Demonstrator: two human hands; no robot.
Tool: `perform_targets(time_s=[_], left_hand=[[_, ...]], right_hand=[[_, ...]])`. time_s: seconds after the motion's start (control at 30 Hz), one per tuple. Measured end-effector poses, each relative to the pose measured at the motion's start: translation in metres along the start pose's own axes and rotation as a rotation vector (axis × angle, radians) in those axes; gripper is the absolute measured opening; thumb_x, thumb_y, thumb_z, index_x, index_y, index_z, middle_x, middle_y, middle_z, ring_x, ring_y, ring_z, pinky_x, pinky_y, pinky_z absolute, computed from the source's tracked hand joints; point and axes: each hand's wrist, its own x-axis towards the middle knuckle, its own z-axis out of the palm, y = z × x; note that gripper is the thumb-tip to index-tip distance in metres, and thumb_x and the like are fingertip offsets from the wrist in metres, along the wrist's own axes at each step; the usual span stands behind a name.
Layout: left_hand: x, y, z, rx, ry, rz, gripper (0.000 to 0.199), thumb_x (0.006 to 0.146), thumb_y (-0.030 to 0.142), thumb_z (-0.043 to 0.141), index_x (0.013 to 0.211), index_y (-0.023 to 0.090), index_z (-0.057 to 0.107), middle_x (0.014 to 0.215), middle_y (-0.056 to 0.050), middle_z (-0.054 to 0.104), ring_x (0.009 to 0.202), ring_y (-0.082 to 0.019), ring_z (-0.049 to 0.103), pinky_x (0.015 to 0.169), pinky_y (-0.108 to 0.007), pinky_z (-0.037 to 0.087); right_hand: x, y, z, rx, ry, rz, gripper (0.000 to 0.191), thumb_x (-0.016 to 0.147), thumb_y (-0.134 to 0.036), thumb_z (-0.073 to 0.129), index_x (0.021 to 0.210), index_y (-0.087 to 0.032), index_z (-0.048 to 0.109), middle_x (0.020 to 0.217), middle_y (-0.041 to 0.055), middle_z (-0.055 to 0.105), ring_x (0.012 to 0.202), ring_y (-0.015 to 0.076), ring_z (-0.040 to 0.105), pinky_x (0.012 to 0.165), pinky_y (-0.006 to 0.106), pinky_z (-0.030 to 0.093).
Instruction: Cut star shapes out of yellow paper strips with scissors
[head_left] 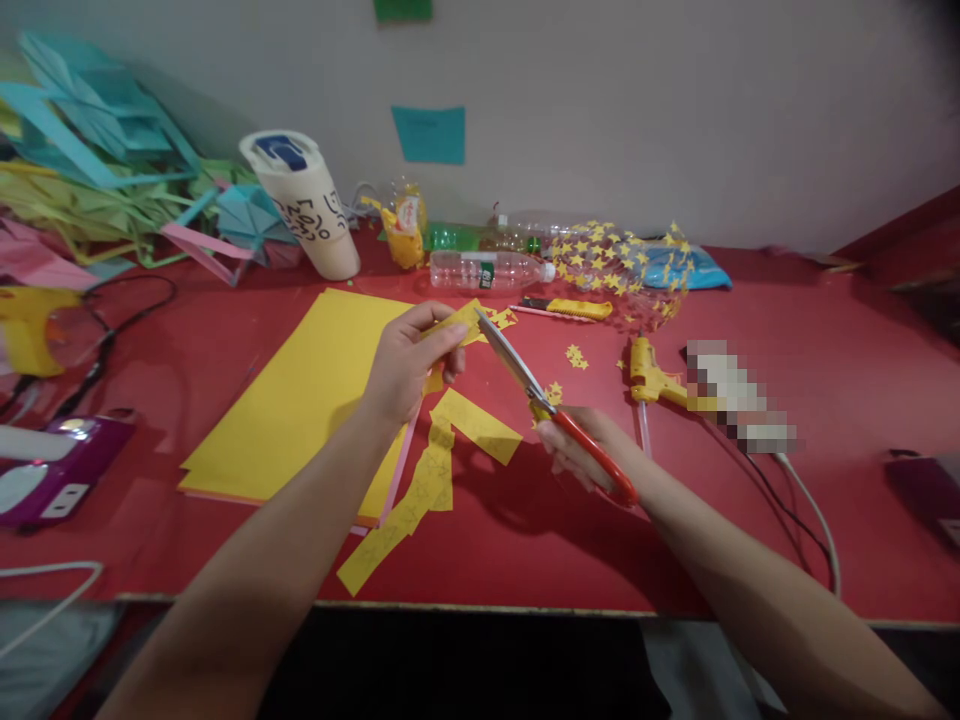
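Between the thumb and fingers of my left hand (420, 355) is a yellow paper strip (466, 316). My right hand (577, 445) is closed round the red handles of a pair of scissors (525, 370). The blades point up and left, and their tips are at the strip. Below my hands lie several yellow strips (431, 470) with star outlines drawn on them. A stack of yellow paper sheets (300, 390) lies under my left forearm. Small cut stars (576, 356) are scattered on the table to the right of the scissors.
On the red table (540, 560), a yellow glue gun (652, 375) lies at the right. A utility knife (577, 308), a clear bottle (480, 270) and a star-covered clear form (622, 260) are at the back. A white tumbler (315, 220) and folded paper shapes (112, 140) stand left.
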Motion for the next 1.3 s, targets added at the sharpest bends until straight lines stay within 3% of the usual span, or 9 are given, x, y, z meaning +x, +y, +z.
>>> perform_targets(time_s=[0.13, 0.33, 0.53, 0.7, 0.93, 1.17, 1.3], left_hand=[[0.0018, 0.0054, -0.0018, -0.070, 0.024, -0.105, 0.025, 0.060, 0.022, 0.069, 0.082, 0.019, 0.057, 0.046, 0.007, 0.052, 0.042, -0.005, 0.048, 0.041, -0.017, 0.034], [0.0022, 0.0053, -0.0002, -0.138, -0.060, -0.219, 0.019, 0.061, 0.025, 0.070, 0.059, 0.015, 0.054, 0.048, 0.006, 0.047, 0.044, -0.003, 0.042, 0.053, -0.020, 0.044], [0.0017, 0.0056, -0.0002, -0.082, 0.009, -0.195, 0.017, 0.064, 0.027, 0.070, 0.073, 0.015, 0.063, 0.066, 0.000, 0.067, 0.050, -0.007, 0.057, 0.055, -0.023, 0.050], [0.0025, 0.0050, -0.0014, -0.002, -0.003, -0.135, 0.013, 0.069, 0.025, 0.065, 0.066, 0.013, 0.060, 0.054, 0.002, 0.062, 0.039, -0.006, 0.051, 0.046, -0.021, 0.045], [0.0043, -0.0017, -0.0042, 0.017, 0.043, -0.042, 0.011, 0.072, 0.020, 0.065, 0.067, 0.014, 0.056, 0.057, 0.001, 0.062, 0.046, -0.007, 0.056, 0.049, -0.021, 0.047], [0.0010, 0.0016, -0.0035, 0.077, 0.031, -0.019, 0.013, 0.071, 0.023, 0.066, 0.066, 0.014, 0.057, 0.057, 0.001, 0.062, 0.048, -0.007, 0.056, 0.052, -0.022, 0.048], [-0.0002, 0.0030, -0.0025, 0.068, 0.037, -0.025, 0.014, 0.070, 0.025, 0.067, 0.068, 0.014, 0.059, 0.057, 0.000, 0.062, 0.049, -0.008, 0.056, 0.051, -0.023, 0.048]], right_hand=[[0.0003, -0.0004, -0.0004, -0.022, 0.044, -0.005, 0.050, 0.068, -0.066, 0.061, 0.058, -0.021, 0.041, 0.039, -0.0090, 0.039, 0.028, 0.0050, 0.038, 0.035, 0.021, 0.034], [0.0006, 0.0013, 0.0021, -0.021, 0.053, 0.007, 0.046, 0.070, -0.062, 0.061, 0.058, -0.022, 0.041, 0.036, -0.0094, 0.037, 0.029, 0.0061, 0.037, 0.035, 0.021, 0.035], [0.0041, 0.0084, 0.0009, -0.059, 0.028, 0.018, 0.047, 0.071, -0.063, 0.060, 0.060, -0.021, 0.041, 0.040, -0.0078, 0.039, 0.031, 0.0061, 0.036, 0.032, 0.020, 0.030], [0.0058, 0.0093, 0.0002, -0.068, 0.028, 0.002, 0.049, 0.070, -0.066, 0.061, 0.060, -0.021, 0.042, 0.043, -0.0076, 0.041, 0.032, 0.0057, 0.037, 0.035, 0.020, 0.033], [0.0042, 0.0083, -0.0008, -0.061, 0.001, -0.018, 0.053, 0.069, -0.069, 0.062, 0.059, -0.021, 0.040, 0.043, -0.0079, 0.040, 0.034, 0.0059, 0.039, 0.039, 0.022, 0.037], [0.0034, 0.0085, -0.0034, -0.128, -0.027, -0.040, 0.051, 0.071, -0.067, 0.060, 0.062, -0.021, 0.041, 0.049, -0.0043, 0.048, 0.036, 0.0064, 0.040, 0.037, 0.022, 0.033], [0.0039, 0.0090, -0.0052, -0.143, -0.061, -0.068, 0.050, 0.072, -0.066, 0.061, 0.062, -0.021, 0.040, 0.049, -0.0047, 0.047, 0.038, 0.0066, 0.040, 0.041, 0.023, 0.036]])
